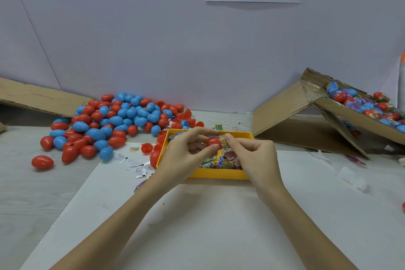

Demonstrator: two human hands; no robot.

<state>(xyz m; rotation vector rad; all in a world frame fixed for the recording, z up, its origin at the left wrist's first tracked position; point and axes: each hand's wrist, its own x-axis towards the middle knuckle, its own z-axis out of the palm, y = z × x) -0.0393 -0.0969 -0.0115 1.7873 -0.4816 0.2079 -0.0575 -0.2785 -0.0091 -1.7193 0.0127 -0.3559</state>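
Lying at the far left, a cardboard flap (pixel 32 96) is running out of the frame, so its full shape is cut off. Next to it a pile of red and blue eggs (pixel 114 120) is spreading across the bench (pixel 26 193). A lone red egg (pixel 42 162) is sitting apart at the pile's near left. Some loose red halves are mixing in at the pile's right edge, too jumbled to count. Small white sachets (pixel 140 170) are lying near the corner of a white sheet (pixel 197 215), their print too fine to read.

The left hand (pixel 186 155) is pinching a red egg (pixel 213 142) between thumb and curled fingers, holding it above the far part of a yellow tray (pixel 217 174). Both hands are covering much of the tray, and the colourful scraps inside it are showing only between them. The right hand (pixel 256 158) is meeting the egg from the other side, its fingertips pinching the printed wrap (pixel 223 139) that is circling the egg's right end. How far the wrap is reaching round the back is hidden.

Further right a cardboard box (pixel 285 112) is leaning open, with wrapped eggs (pixel 368 105) crowding its tilted inside. The frame edge is cutting off its right part.
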